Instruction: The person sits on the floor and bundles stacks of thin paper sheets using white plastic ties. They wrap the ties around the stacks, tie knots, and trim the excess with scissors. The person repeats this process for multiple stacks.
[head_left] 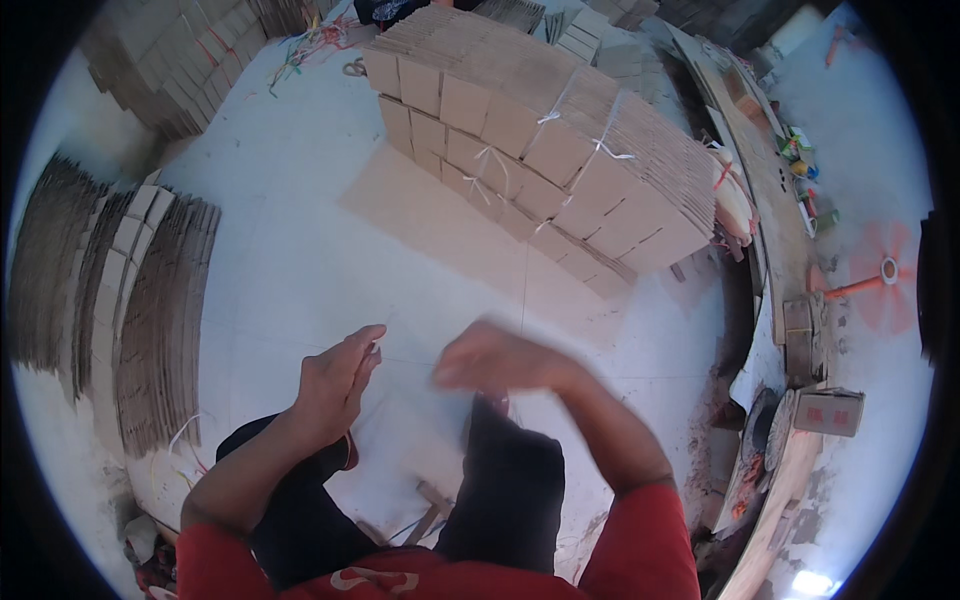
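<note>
My left hand point(337, 384) is raised above my knees, its fingers stretched out and pointing up and to the right, with no object visible in it. Opposite it, across a gap, my right hand point(497, 356) bends inward at the wrist; motion smears its fingers, so their state is unclear. Neither hand touches anything that I can see. Beyond them lies the nearest large thing, a long stack of flat brown cardboard pieces point(520, 120) in tiers, tied in bundles with white string point(550, 117).
More cardboard stacks point(165, 300) stand on the left, others point(175, 65) at the far left. Tangled coloured straps point(320, 45) lie on the pale floor point(270, 200). Along the right are wooden boards point(790, 220), a small carton point(829, 411) and an orange fan point(888, 270).
</note>
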